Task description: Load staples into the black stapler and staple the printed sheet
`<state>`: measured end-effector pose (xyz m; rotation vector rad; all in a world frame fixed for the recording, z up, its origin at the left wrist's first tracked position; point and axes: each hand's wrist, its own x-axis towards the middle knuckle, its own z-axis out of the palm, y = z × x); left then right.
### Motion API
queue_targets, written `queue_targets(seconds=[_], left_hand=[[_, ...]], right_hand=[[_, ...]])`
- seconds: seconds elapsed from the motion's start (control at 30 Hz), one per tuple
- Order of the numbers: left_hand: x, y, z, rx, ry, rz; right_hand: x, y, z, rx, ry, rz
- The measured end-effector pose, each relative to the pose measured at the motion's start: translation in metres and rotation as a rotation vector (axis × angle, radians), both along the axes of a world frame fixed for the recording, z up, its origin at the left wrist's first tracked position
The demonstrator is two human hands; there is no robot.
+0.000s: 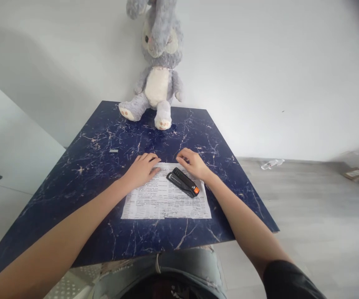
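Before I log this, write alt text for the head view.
A person's left hand and right hand are at the far corners of printed paper with a black stapler lying on it; a grey plush toy sits farther back on the dark blue table.

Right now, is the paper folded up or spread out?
Spread out: the paper lies broad and flat on the table, with print showing across it and the stapler on top.
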<state>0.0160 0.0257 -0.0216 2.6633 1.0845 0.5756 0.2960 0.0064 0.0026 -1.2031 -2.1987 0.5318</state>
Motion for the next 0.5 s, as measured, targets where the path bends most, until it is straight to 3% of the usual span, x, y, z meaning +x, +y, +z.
queue_targets(seconds=[0.17, 0.23, 0.4, 0.5], left_hand=[[-0.008, 0.001, 0.004, 0.005, 0.077, -0.015], [-0.01, 0.001, 0.008, 0.003, 0.1, -0.011], [-0.015, -0.001, 0.014, -0.003, 0.17, 0.047], [-0.012, -0.007, 0.014, -0.032, 0.111, 0.097]], right_hand=[[0.02, -0.018, 0.03, -0.363, -0.025, 0.394], [0.018, -0.023, 0.035, -0.392, -0.074, 0.423], [0.002, -0.027, 0.035, -0.27, -0.08, 0.421], [0.004, -0.023, 0.032, -0.266, -0.036, 0.386]])
